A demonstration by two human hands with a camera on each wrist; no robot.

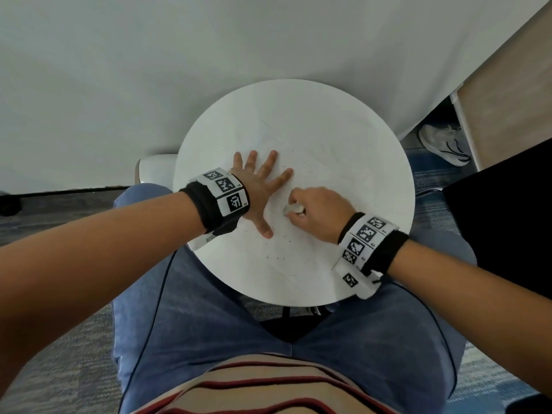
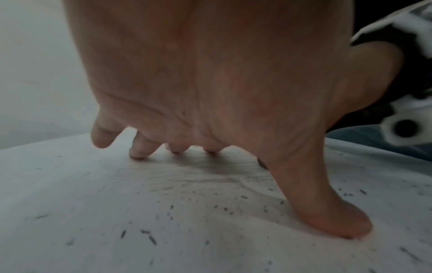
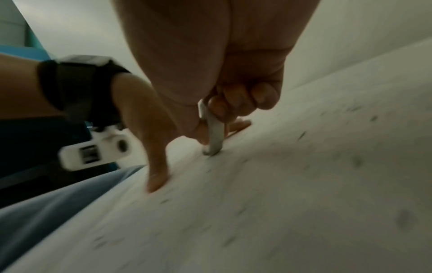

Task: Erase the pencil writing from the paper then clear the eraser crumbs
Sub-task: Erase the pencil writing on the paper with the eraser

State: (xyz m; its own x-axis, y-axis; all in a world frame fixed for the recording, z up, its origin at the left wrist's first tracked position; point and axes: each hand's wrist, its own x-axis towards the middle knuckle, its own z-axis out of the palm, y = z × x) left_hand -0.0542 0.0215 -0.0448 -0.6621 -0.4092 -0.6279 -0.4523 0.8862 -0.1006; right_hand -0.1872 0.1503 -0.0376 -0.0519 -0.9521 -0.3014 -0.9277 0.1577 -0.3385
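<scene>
Paper [image 1: 328, 150] covers most of the round white table [image 1: 298, 294] in the head view, its edges hard to tell from the tabletop. At the table's 9 o'clock side the left hand [image 1: 257, 186] lies flat on the sheet with fingers straight and spread, thumb pointing toward 6 o'clock. Just beside it, toward 3 o'clock, the right hand [image 1: 316, 210] has its fingers curled round a small white eraser [image 1: 292, 209], pinching it against the paper. Dark eraser crumbs [image 1: 280, 258] are scattered over the sheet, thickest toward 6 o'clock of the hands. Both wrists carry black bands with printed marker tags. A pale shoe [image 1: 445, 144] lies on the floor at 2 o'clock of the table. From the left wrist view, the left hand [image 2: 210, 83] arches over the paper [image 2: 70, 203], fingertips [image 2: 138, 153] and thumb pressed down on it, with grey smudged pencil marks [image 2: 210, 175] under the palm and crumbs [image 2: 149, 236] strewn toward 6 o'clock. From the right wrist view, which is blurred, the right hand [image 3: 210, 64] grips the eraser [image 3: 215, 136] between thumb and curled fingers, its lower end touching the paper [image 3: 280, 203]; the left hand [image 3: 149, 133] presses the sheet at 9 o'clock of the eraser.
</scene>
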